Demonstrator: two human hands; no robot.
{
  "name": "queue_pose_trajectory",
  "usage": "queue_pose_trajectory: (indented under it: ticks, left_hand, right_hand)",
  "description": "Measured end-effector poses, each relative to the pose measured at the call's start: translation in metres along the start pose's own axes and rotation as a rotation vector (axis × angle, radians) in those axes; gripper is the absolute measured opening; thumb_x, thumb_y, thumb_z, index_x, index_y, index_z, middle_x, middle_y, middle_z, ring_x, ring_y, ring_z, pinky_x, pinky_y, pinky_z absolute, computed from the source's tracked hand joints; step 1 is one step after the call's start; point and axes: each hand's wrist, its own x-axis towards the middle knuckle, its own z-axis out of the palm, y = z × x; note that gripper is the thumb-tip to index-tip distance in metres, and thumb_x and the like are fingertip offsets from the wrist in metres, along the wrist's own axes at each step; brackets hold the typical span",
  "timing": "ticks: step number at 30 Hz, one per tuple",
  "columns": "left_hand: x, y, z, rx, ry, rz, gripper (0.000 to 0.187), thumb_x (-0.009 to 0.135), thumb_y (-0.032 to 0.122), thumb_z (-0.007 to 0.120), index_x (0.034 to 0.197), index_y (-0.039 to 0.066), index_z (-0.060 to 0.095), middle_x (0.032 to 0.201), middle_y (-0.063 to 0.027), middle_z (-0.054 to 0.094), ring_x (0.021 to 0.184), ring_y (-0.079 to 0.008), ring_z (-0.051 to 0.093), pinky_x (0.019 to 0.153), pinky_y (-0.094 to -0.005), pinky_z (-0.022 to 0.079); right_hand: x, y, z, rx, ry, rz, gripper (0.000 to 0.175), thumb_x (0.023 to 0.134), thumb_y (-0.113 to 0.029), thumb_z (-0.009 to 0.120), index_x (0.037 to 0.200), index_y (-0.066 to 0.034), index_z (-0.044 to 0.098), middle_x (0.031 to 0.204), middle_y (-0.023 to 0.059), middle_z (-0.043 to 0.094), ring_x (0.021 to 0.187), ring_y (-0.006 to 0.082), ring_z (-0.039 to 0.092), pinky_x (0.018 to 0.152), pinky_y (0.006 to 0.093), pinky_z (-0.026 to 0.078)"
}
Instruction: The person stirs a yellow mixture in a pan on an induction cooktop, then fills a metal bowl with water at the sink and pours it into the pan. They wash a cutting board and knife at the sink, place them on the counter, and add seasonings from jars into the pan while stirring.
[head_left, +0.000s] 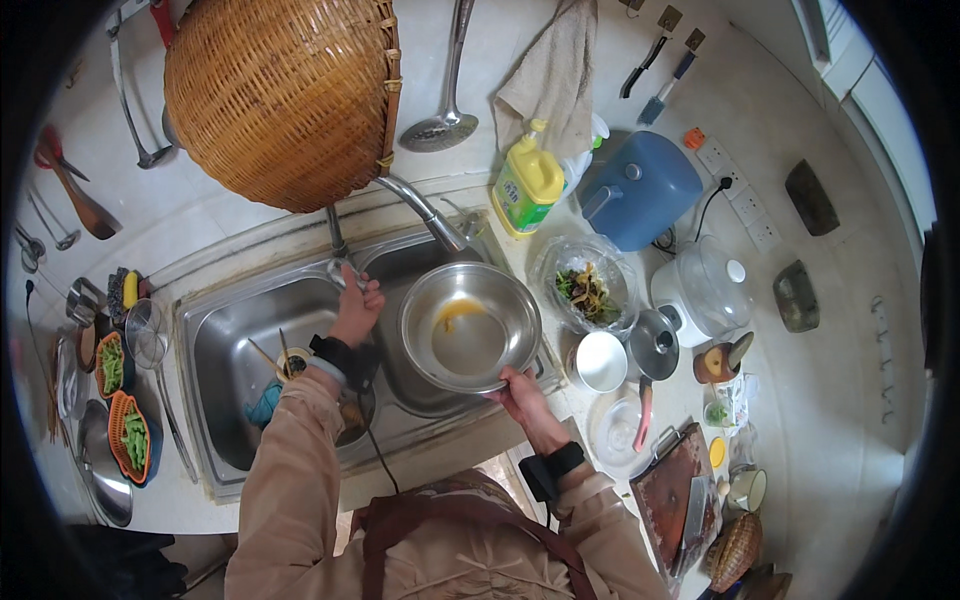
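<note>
My right hand (521, 397) grips the near rim of a stainless steel bowl (472, 352), which is over the right sink basin (427, 401). A yellowish residue and a little liquid show inside the bowl. The faucet spout (442, 225) ends just beyond the bowl's far rim; no water can be made out. At the base of the faucet, my left hand (358, 300) has its fingers around the metal faucet handle (341, 274). In the left sink basin (232, 375) are a blue-green cloth (263, 405) and a small container with chopsticks (283, 366), partly hidden by my left arm.
A wicker basket (277, 97) hangs above the sink. Right of the sink stand a plastic-lined bowl of food scraps (589, 289), a white bowl (601, 361), a lidded pan (652, 345) and a yellow soap bottle (528, 184). Orange baskets of green vegetables (129, 439) and a skimmer (148, 334) lie left.
</note>
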Motion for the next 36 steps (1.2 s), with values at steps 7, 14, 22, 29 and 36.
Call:
queue_pose_trajectory:
  ticks: [7,14,22,29,36]
  left_hand:
    - [-0.004,0.007,0.006,-0.073,0.014,-0.029,0.043,0.088,0.052,0.052,0.084,0.009,0.048,0.063,-0.0026,0.041,0.044,-0.0081,0.027,0.039,-0.0198,0.023]
    - [-0.018,0.011,0.014,-0.078,-0.041,-0.04,0.038,0.092,0.044,0.048,0.082,0.007,0.051,0.064,-0.0003,0.039,0.048,-0.0083,0.032,0.042,-0.0202,0.027]
    - [-0.022,0.02,0.018,-0.118,-0.025,-0.072,0.035,0.095,0.038,0.046,0.086,0.004,0.05,0.067,-0.0032,0.042,0.051,-0.0094,0.039,0.045,-0.0201,0.034]
    - [-0.02,0.028,0.015,-0.183,0.052,-0.144,0.034,0.097,0.037,0.045,0.091,0.004,0.052,0.088,-0.0163,0.059,0.057,-0.0131,0.048,0.049,-0.022,0.041]
    - [-0.021,0.034,0.008,-0.023,0.008,-0.147,0.03,0.096,0.035,0.047,0.092,0.007,0.054,0.095,-0.0176,0.061,0.058,-0.0142,0.048,0.05,-0.0236,0.042]
  right_hand:
    - [0.007,0.0,0.007,0.013,0.007,0.04,0.061,0.078,0.003,0.045,0.133,-0.007,0.023,0.113,0.02,0.053,0.086,0.033,0.063,0.057,0.0428,0.059]
    - [0.012,0.009,0.003,-0.061,-0.009,0.055,0.057,0.077,0.0,0.048,0.13,-0.0053,0.029,0.11,0.0182,0.055,0.085,0.032,0.063,0.056,0.0417,0.059]
    - [0.0,0.011,0.008,-0.012,0.081,0.078,0.047,0.079,-0.003,0.05,0.122,0.0002,0.034,0.105,0.0175,0.056,0.084,0.0311,0.063,0.058,0.0418,0.059]
    - [0.023,0.031,-0.006,-0.032,-0.023,0.095,0.043,0.08,-0.004,0.053,0.121,0.0007,0.041,0.112,0.0155,0.055,0.095,0.0303,0.061,0.071,0.0446,0.056]
    - [0.041,0.052,-0.006,0.045,-0.012,0.009,0.038,0.079,-0.002,0.053,0.116,-0.0009,0.045,0.099,0.014,0.06,0.08,0.0283,0.065,0.06,0.041,0.059]
